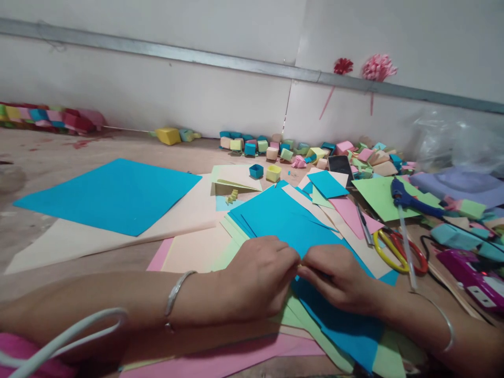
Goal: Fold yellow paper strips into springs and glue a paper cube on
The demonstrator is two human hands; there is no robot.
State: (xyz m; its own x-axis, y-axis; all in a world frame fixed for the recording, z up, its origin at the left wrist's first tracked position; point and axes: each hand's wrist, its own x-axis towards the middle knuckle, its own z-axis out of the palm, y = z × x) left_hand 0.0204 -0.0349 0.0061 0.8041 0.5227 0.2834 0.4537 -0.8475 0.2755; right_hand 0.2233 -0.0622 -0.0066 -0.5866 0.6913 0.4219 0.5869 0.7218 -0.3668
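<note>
My left hand (258,275) and my right hand (338,278) meet fingertip to fingertip over a stack of blue paper sheets (283,218). Both hands have their fingers curled and pinched together at the same spot; what they pinch is hidden between the fingers. Each wrist wears a thin silver bangle (175,296). Green, peach and pink sheets (189,252) lie under the blue ones and under my forearms.
A large blue sheet (114,194) lies on a peach sheet at left. Yellow-and-red scissors (397,252), a blue glue gun (409,202), a phone (340,165) and a pink stapler (472,278) sit at right. Small folded paper boxes (255,146) line the wall.
</note>
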